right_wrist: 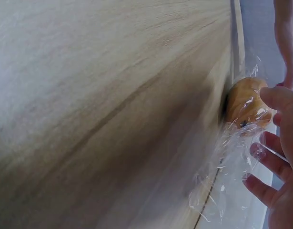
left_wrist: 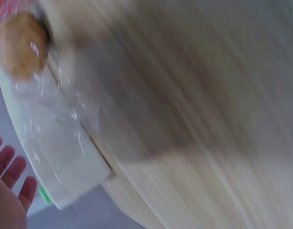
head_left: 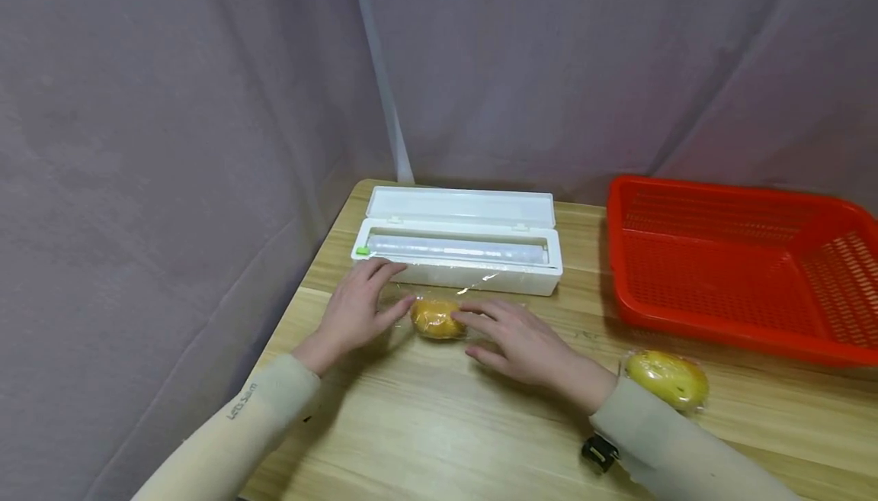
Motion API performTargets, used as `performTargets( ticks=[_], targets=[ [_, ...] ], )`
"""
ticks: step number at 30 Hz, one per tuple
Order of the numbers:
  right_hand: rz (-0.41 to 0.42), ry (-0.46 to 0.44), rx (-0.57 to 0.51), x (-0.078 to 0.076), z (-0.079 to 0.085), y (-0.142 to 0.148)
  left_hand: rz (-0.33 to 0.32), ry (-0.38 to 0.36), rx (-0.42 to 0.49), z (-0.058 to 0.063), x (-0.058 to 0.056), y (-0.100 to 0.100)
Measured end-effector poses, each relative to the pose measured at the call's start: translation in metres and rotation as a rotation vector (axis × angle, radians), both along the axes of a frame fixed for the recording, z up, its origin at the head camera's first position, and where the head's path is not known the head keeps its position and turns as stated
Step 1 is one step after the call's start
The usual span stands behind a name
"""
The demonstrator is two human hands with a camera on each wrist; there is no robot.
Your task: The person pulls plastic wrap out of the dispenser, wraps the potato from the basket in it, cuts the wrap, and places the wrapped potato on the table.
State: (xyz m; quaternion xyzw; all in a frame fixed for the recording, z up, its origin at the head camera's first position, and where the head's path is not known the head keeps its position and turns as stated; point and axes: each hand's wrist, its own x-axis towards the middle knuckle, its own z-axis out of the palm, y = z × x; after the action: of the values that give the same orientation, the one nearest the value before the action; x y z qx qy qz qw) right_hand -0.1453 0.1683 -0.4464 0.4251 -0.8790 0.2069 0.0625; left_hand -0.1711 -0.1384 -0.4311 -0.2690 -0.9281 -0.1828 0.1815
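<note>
An orange-yellow mango (head_left: 436, 319) lies on the wooden table with clear cling film (left_wrist: 55, 102) over it. The film spreads loosely from the fruit toward the white cling film box (head_left: 507, 280) behind. My left hand (head_left: 353, 306) is held at the mango's left, fingers spread and slightly bent, thumb tip close to the fruit. From the other side, my right hand (head_left: 517, 337) reaches in with loose fingers right at the mango and film. The right wrist view shows its fingertips against the film (right_wrist: 222, 176).
The box lid (head_left: 459, 207) stands open, showing the film roll (head_left: 459, 249) inside; a green slider (head_left: 363, 251) sits at its left end. A red plastic basket (head_left: 620, 272) stands at the right. A yellow mango (head_left: 665, 379) wrapped in film lies before it, beside my right forearm.
</note>
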Motion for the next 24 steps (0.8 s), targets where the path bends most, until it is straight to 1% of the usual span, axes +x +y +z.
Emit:
performTargets(
  ticks=[3, 5, 9, 13, 15, 19, 24],
  targets=[
    [0.007, 0.011, 0.004, 0.001, 0.003, 0.000, 0.061, 0.051, 0.080, 0.004, -0.006, -0.010],
    [0.015, 0.026, 0.002, 0.001, 0.005, -0.001, 0.106, 0.061, 0.117, 0.007, -0.010, -0.015],
    [0.034, 0.046, -0.008, -0.001, 0.010, -0.003, 0.197, 0.026, 0.156, 0.009, -0.017, -0.025],
    [0.031, 0.051, -0.012, -0.006, 0.020, -0.008, 0.263, -0.045, 0.172, 0.008, -0.023, -0.033],
    [0.026, 0.050, -0.008, -0.011, 0.026, -0.013, 0.280, -0.081, 0.185, 0.006, -0.025, -0.035],
    [0.030, 0.050, -0.002, -0.023, 0.037, -0.025, 0.297, -0.150, 0.241, -0.001, -0.029, -0.038],
    [0.037, 0.018, 0.014, -0.038, 0.048, -0.045, 0.310, -0.185, 0.298, -0.011, -0.035, -0.038]
  ],
)
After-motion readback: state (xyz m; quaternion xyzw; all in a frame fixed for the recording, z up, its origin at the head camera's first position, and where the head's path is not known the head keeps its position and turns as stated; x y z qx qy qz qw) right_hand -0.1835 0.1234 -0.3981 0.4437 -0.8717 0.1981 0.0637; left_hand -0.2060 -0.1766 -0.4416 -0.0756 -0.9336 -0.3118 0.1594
